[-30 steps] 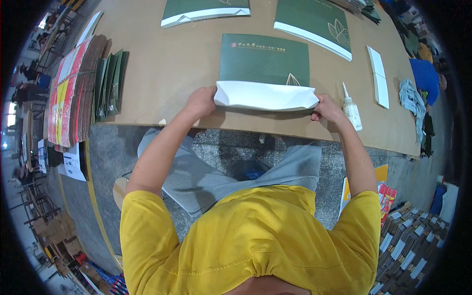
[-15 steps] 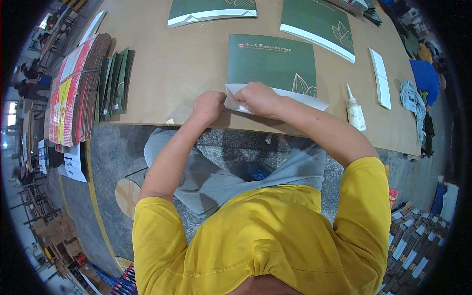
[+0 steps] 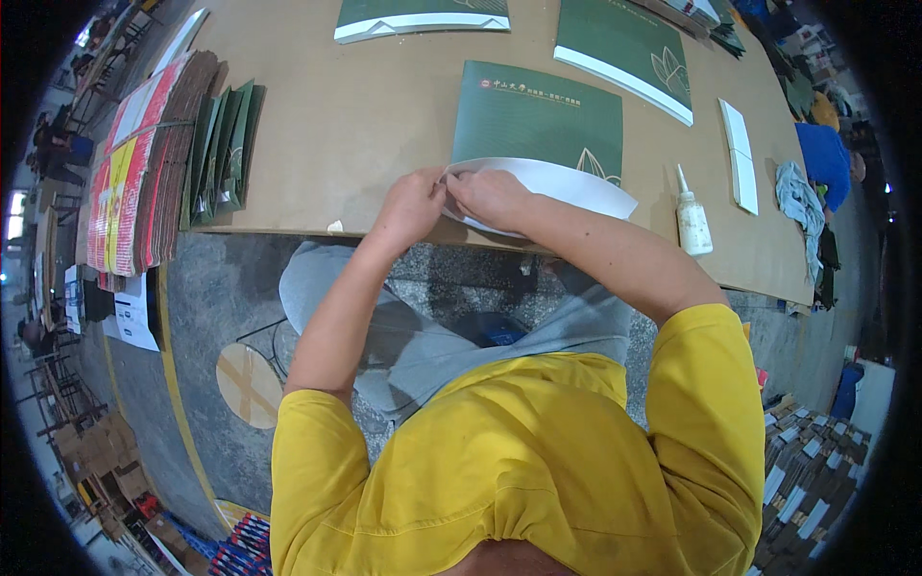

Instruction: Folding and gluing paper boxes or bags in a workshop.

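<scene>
In front of me a green paper bag (image 3: pixel 538 110) with a gold leaf outline lies flat, its white open end (image 3: pixel 567 187) toward the table's front edge. My left hand (image 3: pixel 413 204) is closed at the left corner of that white end, fingers pinched together. Close beside it, my right hand (image 3: pixel 488 199) has its fingers curled on the same corner, and its forearm crosses over the white flap. The fingertips of both hands nearly meet, and what they pinch is partly hidden. A white squeeze bottle (image 3: pixel 693 223) with a pointed nozzle stands right of the bag.
More green bags (image 3: pixel 634 53) with white folded ends lie at the back. A white folded strip (image 3: pixel 739 156) and a light blue cloth (image 3: pixel 802 206) are at the right. On the left stand a strapped cardboard bundle (image 3: pixel 139 168) and several upright green bags (image 3: pixel 226 154).
The white end now stands up in a wider curve. My right hand has shifted slightly left, closer to my left hand at the corner. The whole view has shifted a little.
</scene>
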A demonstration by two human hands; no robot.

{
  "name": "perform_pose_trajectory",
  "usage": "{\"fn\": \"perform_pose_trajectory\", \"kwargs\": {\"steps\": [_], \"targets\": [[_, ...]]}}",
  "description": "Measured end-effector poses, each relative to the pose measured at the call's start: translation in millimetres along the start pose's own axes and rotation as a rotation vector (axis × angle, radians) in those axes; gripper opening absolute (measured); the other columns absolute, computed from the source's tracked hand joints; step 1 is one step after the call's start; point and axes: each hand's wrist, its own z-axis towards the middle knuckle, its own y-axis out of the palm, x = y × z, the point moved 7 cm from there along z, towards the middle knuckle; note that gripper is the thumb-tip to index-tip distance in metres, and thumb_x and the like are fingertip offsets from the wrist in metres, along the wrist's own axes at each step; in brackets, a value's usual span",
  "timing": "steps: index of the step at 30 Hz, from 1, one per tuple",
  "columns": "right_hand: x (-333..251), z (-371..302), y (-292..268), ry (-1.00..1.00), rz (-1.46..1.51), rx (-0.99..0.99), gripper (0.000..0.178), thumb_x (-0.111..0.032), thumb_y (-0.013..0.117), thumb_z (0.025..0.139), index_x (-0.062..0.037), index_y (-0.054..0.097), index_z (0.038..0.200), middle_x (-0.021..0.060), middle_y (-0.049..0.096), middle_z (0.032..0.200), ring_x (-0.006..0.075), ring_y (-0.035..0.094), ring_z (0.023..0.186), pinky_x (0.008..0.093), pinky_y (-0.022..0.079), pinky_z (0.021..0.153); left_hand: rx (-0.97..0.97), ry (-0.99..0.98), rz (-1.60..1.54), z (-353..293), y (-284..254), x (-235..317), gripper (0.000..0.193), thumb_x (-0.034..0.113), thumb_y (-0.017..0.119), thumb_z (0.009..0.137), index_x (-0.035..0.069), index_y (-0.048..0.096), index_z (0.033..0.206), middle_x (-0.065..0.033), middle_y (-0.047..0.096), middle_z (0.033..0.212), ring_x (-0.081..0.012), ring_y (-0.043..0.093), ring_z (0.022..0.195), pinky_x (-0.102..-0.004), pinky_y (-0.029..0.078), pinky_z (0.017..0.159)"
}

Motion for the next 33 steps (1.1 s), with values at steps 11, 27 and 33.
{"fn": "perform_pose_trajectory", "kwargs": {"steps": [11,27,33], "targets": [[-23.5,-67.7,-9.9,-0.157,0.057,0.125,0.025,-0.007,0.054,0.075,-0.0005,0.058,0.099,0.0138,0.054,0.103,0.0316,0.054,0.091,0.0394,0.048,0.076,0.049,0.038,0.282,-3.3,27.7,17.8,0.020,0.015,0.045,0.088,-0.001,0.051,0.098,-0.0253,0.061,0.085,-0.0418,0.060,0.078,-0.0513,0.046,0.069],[123.5,-234.5,2.0,0.866,1.080,0.561,0.018,-0.013,0.056,0.078,0.0002,0.068,0.081,0.0002,0.057,0.061,0.0072,0.049,0.058,0.0240,0.040,0.054,0.349,0.392,0.428,-26.4,6.8,125.9,0.023,0.016,0.052,0.084,0.002,0.055,0.103,-0.0164,0.060,0.088,-0.0328,0.060,0.086,-0.0455,0.049,0.067],[136.6,-228.7,3.4,0.825,1.139,0.665,0.023,-0.018,0.053,0.082,0.0009,0.065,0.077,-0.0011,0.052,0.063,0.0065,0.046,0.060,0.0233,0.036,0.054,-0.142,0.641,0.240,34.8,152.4,150.9,0.012,0.015,0.054,0.079,0.003,0.058,0.079,-0.0151,0.062,0.076,-0.0313,0.063,0.070,-0.0416,0.051,0.063]]}}
